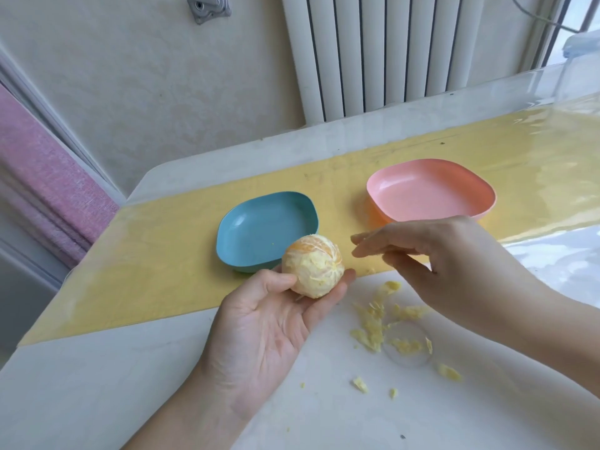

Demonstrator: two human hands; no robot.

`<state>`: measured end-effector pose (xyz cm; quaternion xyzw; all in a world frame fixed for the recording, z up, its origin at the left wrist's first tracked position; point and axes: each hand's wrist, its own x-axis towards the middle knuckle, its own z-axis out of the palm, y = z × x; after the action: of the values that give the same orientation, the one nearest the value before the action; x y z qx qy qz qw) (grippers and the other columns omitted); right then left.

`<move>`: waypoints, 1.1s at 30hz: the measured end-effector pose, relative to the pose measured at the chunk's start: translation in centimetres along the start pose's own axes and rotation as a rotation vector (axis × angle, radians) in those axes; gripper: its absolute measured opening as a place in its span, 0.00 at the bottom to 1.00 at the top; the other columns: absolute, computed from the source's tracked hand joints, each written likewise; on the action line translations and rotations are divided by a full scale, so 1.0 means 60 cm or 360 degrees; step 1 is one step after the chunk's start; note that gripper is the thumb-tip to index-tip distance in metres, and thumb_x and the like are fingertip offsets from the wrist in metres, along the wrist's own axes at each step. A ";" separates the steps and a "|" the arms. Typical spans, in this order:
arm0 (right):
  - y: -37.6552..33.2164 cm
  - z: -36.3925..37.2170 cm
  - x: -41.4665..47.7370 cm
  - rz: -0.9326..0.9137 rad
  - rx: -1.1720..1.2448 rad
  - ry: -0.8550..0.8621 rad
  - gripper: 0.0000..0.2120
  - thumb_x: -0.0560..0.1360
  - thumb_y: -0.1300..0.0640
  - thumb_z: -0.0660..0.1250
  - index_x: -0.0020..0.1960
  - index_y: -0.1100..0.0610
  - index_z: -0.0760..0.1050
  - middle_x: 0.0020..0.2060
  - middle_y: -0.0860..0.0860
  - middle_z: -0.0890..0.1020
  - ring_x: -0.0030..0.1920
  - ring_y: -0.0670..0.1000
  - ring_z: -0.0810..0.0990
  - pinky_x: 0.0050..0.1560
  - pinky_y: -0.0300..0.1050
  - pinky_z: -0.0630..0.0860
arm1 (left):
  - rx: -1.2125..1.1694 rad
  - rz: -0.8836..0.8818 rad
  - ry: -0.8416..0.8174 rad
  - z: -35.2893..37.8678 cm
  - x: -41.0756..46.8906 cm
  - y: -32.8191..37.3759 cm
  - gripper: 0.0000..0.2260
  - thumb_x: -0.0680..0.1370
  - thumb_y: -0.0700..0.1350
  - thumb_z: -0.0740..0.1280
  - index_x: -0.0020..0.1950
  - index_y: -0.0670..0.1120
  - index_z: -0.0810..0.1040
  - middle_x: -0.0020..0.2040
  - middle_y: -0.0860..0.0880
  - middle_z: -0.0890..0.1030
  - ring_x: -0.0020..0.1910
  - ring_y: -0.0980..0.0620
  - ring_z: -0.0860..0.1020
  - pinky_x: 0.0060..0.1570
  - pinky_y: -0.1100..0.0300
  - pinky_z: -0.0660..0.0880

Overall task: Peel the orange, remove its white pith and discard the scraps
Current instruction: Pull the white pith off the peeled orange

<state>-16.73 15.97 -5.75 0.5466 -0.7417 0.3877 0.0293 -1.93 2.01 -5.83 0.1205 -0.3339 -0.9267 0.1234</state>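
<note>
The left hand [276,319] lies palm up just in front of the blue dish [259,228], and its thumb and curled fingertips cradle the orange [313,266], which overlaps the near right corner of that dish as the camera sees it. The orange is fully out of its skin; most of its surface is covered in pale, ragged pith, with bare orange flesh showing near the top. The right hand [431,254] hovers to the right of the blue dish, back upward, apart from the fruit, its fingers stretched out toward it; the fingertips are blurred, so whether they pinch a bit of pith cannot be told. Loose yellowish pith scraps [373,326] lie scattered on the white desk [130,384] in front of and to the right of the blue dish, below the right hand, and a few sit on a small clear round thing [418,358] among them. The blue dish rests on a yellow strip [162,254] that runs across the desk, and a pink dish [428,190] stands on the same strip to the right of the blue one and a little farther back, the two apart. Beyond the blue dish, past the far edge of the desk, a white radiator [389,50] stands against the wall
</note>
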 end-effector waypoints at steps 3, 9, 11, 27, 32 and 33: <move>-0.007 -0.005 -0.002 0.0103 0.0071 0.0030 0.12 0.69 0.64 0.75 0.45 0.47 0.84 0.38 0.39 0.85 0.40 0.34 0.81 0.44 0.31 0.75 | 0.0215 0.0114 0.0008 0.000 0.001 -0.007 0.17 0.68 0.33 0.67 0.57 0.34 0.79 0.60 0.36 0.79 0.59 0.36 0.78 0.53 0.52 0.79; -0.009 -0.006 -0.005 0.0044 -0.0076 0.0029 0.13 0.68 0.65 0.75 0.45 0.49 0.84 0.37 0.38 0.83 0.36 0.24 0.73 0.38 0.18 0.65 | 0.0503 0.0295 0.0036 -0.001 0.003 -0.013 0.23 0.62 0.41 0.79 0.56 0.40 0.81 0.58 0.42 0.81 0.57 0.47 0.80 0.50 0.59 0.78; -0.014 -0.006 -0.006 0.0021 -0.0041 0.0072 0.10 0.69 0.63 0.75 0.44 0.49 0.84 0.36 0.37 0.83 0.36 0.26 0.75 0.37 0.19 0.66 | 0.0547 0.0329 0.0083 0.000 0.004 -0.012 0.28 0.57 0.45 0.82 0.54 0.41 0.82 0.56 0.43 0.82 0.54 0.49 0.81 0.48 0.60 0.79; -0.016 -0.008 -0.006 -0.0385 0.0024 0.0169 0.09 0.73 0.52 0.69 0.52 0.51 0.81 0.45 0.44 0.79 0.44 0.37 0.76 0.43 0.23 0.66 | 0.0940 0.0572 0.0185 -0.005 0.005 -0.015 0.23 0.55 0.45 0.79 0.50 0.50 0.84 0.50 0.48 0.84 0.49 0.53 0.82 0.45 0.63 0.78; -0.017 -0.001 -0.008 -0.0559 0.0014 0.0212 0.10 0.73 0.54 0.71 0.53 0.54 0.82 0.45 0.46 0.80 0.45 0.38 0.76 0.46 0.25 0.69 | 0.1041 0.0587 0.0189 -0.005 0.004 -0.015 0.24 0.55 0.47 0.79 0.50 0.52 0.83 0.50 0.49 0.84 0.49 0.54 0.81 0.45 0.65 0.76; -0.017 -0.001 -0.008 -0.0572 -0.0005 0.0238 0.09 0.73 0.54 0.71 0.52 0.54 0.82 0.44 0.46 0.80 0.43 0.39 0.77 0.45 0.26 0.69 | 0.1062 0.0595 0.0190 -0.004 0.003 -0.015 0.24 0.55 0.47 0.79 0.50 0.52 0.83 0.50 0.50 0.84 0.49 0.54 0.81 0.44 0.66 0.76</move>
<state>-15.71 16.29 -5.41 0.6399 -0.6285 0.4145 0.1539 -2.19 2.49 -6.62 0.1447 -0.6257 -0.7199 0.2634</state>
